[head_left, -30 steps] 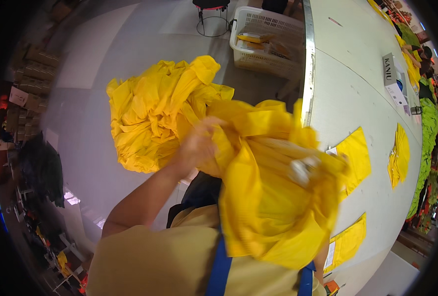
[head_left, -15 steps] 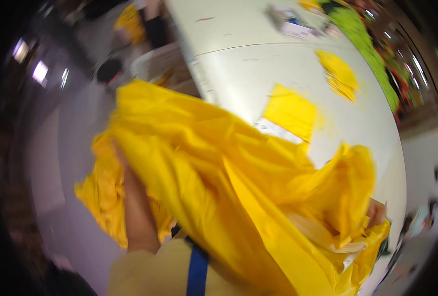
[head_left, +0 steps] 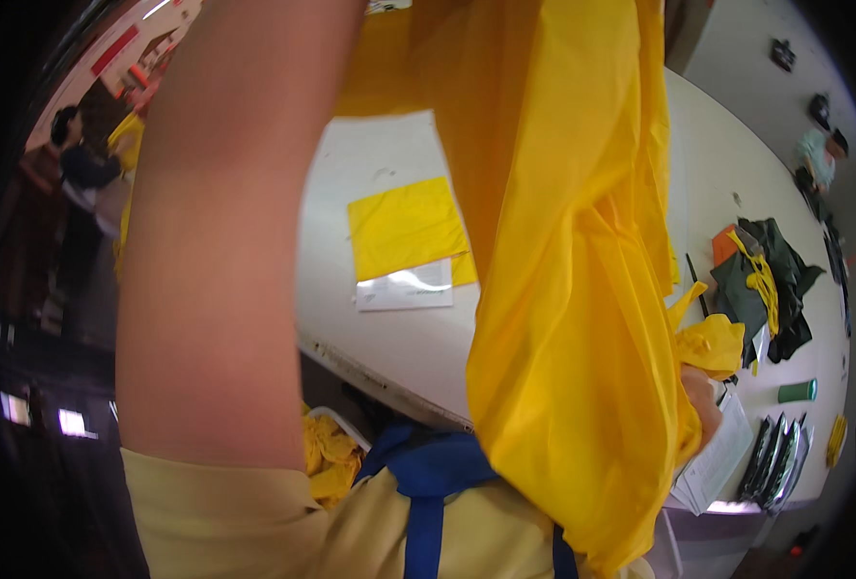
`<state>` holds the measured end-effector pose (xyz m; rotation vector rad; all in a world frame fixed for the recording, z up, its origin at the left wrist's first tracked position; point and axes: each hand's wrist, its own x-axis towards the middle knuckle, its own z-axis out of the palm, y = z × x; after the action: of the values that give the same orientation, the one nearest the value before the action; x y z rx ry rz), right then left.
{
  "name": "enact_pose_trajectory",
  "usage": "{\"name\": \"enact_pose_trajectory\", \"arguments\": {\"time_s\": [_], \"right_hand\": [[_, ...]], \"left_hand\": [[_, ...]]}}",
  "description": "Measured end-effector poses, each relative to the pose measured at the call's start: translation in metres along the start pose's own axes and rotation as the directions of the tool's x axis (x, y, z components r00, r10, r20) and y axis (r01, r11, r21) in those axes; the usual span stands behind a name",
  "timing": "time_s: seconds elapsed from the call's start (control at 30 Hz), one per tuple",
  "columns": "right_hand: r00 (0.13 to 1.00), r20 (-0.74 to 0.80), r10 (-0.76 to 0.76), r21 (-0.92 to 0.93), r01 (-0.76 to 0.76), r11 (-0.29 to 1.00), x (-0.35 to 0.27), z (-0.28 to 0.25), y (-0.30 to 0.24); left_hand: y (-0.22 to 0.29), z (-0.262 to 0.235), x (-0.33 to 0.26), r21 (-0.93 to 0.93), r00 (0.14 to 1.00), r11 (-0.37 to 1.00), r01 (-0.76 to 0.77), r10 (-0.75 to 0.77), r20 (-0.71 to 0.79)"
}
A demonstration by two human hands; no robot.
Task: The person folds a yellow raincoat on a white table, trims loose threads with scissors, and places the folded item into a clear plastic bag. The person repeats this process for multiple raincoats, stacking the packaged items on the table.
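- While my left arm (head_left: 225, 241) rises straight up past the lens, its hand is out of the picture above the top edge, so I cannot say whether that grip is clenched or released.
- My right hand (head_left: 703, 405) shows only as a patch of knuckle low at the right, half buried in cloth; it appears clenched on a bunched fold of the yellow garment (head_left: 573, 289), though the fingers themselves are hidden.
- That yellow garment hangs in a long, thin, slightly see-through drape from the top of the picture down across my chest, in front of the white bench (head_left: 399, 347) and not resting on it.
- As I judge it, the work is midway: the cloth is lifted and spread between both arms, still rumpled near the right hand, not folded or laid down.
- On the bench behind lies a flat folded yellow square (head_left: 404, 227) over a clear packet with a paper insert (head_left: 404, 287), which looks like a finished piece.
- Farther right lie a dark green garment with yellow cords (head_left: 771, 280), a green cylinder (head_left: 797, 391) and a row of dark flat packets (head_left: 775, 449).
- Below the bench edge a bin of yellow cloth (head_left: 327, 458) sits by my blue apron strap (head_left: 428, 482).
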<state>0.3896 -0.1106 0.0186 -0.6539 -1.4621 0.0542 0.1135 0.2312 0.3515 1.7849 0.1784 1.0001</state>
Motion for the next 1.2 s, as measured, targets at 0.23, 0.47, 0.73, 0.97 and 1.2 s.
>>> {"name": "enact_pose_trajectory", "arguments": {"time_s": [0.23,0.47,0.73,0.97,1.2], "right_hand": [[0.864,0.283,0.416,-0.869,0.048,0.492,0.000,0.102,0.039],[-0.003,0.579,0.815,-0.766,-0.344,0.543,-0.097,0.174,0.034],[0.459,0.091,0.884,-0.901,-0.340,0.269,-0.122,0.071,0.052],[-0.288,0.273,0.918,-0.600,-0.797,-0.072,-0.128,0.071,0.034],[0.102,0.344,0.933,0.303,-0.953,-0.008,-0.086,0.120,-0.038]], "left_hand": [[-0.209,-0.033,-0.006,0.764,0.917,0.596,0.247,0.111,-0.383],[-0.352,0.035,-0.332,0.670,0.761,0.425,0.609,-0.551,-0.342],[-0.296,0.146,-0.537,-0.011,0.424,0.455,0.890,-0.838,-0.343],[-0.308,0.203,-0.463,-0.490,0.334,0.201,0.848,-0.921,0.200],[-0.283,0.190,-0.495,-0.964,0.644,-0.240,0.112,-0.721,0.255]]}}
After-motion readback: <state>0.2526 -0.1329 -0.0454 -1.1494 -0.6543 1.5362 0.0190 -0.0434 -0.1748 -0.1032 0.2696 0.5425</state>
